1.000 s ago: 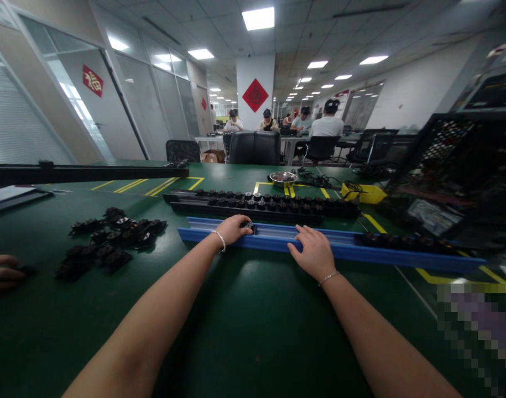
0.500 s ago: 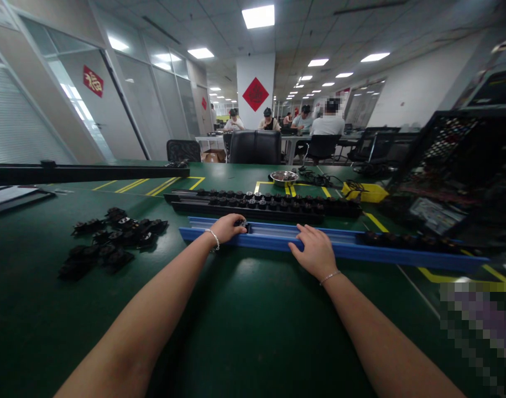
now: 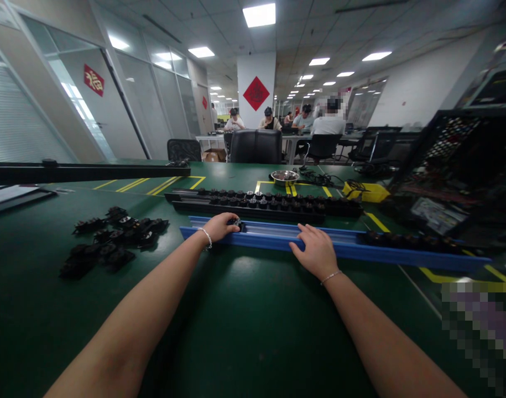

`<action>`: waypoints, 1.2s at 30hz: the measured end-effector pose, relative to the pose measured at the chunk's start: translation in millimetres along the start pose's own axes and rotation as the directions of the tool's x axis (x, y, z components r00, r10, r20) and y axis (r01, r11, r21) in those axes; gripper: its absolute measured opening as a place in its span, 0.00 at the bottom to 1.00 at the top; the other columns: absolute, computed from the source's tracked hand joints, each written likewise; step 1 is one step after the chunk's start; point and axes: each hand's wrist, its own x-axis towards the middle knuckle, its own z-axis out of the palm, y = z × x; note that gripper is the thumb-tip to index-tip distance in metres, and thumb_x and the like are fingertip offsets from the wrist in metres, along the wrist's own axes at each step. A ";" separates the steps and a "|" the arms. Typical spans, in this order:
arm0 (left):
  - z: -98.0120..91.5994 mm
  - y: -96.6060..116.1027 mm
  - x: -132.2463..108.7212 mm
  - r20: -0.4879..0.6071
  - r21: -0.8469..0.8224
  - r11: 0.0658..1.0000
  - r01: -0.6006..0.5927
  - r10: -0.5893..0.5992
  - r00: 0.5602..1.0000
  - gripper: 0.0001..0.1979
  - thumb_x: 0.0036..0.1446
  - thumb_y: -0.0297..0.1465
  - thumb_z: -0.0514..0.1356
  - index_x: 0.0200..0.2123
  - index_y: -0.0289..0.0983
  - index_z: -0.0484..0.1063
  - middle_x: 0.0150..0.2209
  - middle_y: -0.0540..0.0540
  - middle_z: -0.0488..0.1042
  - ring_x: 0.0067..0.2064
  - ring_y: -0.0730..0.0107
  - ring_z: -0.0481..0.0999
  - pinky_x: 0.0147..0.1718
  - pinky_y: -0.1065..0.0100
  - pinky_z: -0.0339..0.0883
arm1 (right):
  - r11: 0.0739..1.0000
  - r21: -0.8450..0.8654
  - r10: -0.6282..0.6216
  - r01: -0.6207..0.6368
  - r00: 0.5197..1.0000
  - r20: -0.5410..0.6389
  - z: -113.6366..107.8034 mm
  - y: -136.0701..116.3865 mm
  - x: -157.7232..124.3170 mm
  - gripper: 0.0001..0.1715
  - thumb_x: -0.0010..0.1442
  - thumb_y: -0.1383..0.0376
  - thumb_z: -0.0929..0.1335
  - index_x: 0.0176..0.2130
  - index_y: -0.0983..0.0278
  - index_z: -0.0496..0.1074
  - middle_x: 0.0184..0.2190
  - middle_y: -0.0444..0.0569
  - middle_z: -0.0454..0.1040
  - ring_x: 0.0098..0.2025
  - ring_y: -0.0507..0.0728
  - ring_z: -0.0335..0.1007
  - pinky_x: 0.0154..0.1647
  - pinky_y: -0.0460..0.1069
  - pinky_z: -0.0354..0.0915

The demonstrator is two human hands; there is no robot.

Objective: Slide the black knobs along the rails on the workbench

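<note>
A long blue channel rail (image 3: 385, 254) lies across the green table. My left hand (image 3: 219, 226) is closed around a small black socket module (image 3: 237, 224), which sits in the channel near its left end. My fingers partly hide this piece. Farther right, my right hand (image 3: 318, 250) rests on the rail with its fingers spread and nothing in them. A row of similar black modules (image 3: 410, 241) fills the right part of the channel. To the left, a loose pile of black modules (image 3: 126, 232) lies on the table.
Behind the blue rail stand black rails (image 3: 261, 210) holding rows of modules. Farther back are a metal bowl (image 3: 284, 176), black cables (image 3: 319, 178) and a yellow bin (image 3: 369, 192). A long black bar (image 3: 87, 172) lies at the left. Several people sit at distant tables.
My left hand has slid a little to the left along the blue rail with the black socket module. My right hand has stayed in place.
</note>
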 end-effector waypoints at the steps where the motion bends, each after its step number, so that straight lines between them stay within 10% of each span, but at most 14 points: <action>1: -0.2 -0.6 -0.1 0.000 0.000 1.000 -0.002 0.002 1.000 0.19 0.50 0.34 0.59 0.47 0.38 0.71 0.49 0.45 0.73 0.50 0.63 0.71 0.51 0.67 0.62 | 1.000 0.001 -0.001 0.001 1.000 0.001 0.1 0.1 0.0 0.11 0.54 0.57 0.65 0.29 0.62 0.70 0.50 0.54 0.72 0.54 0.62 0.64 0.53 0.59 0.57; 36: -21.9 -36.6 -9.0 0.014 -0.014 0.999 0.040 -0.040 0.999 0.23 0.46 0.38 0.58 0.46 0.37 0.71 0.48 0.45 0.74 0.49 0.61 0.72 0.50 0.66 0.63 | 1.000 -0.026 -0.010 0.010 1.000 0.002 -0.8 -1.1 0.4 0.11 0.54 0.58 0.66 0.29 0.63 0.70 0.50 0.53 0.72 0.54 0.62 0.64 0.53 0.58 0.58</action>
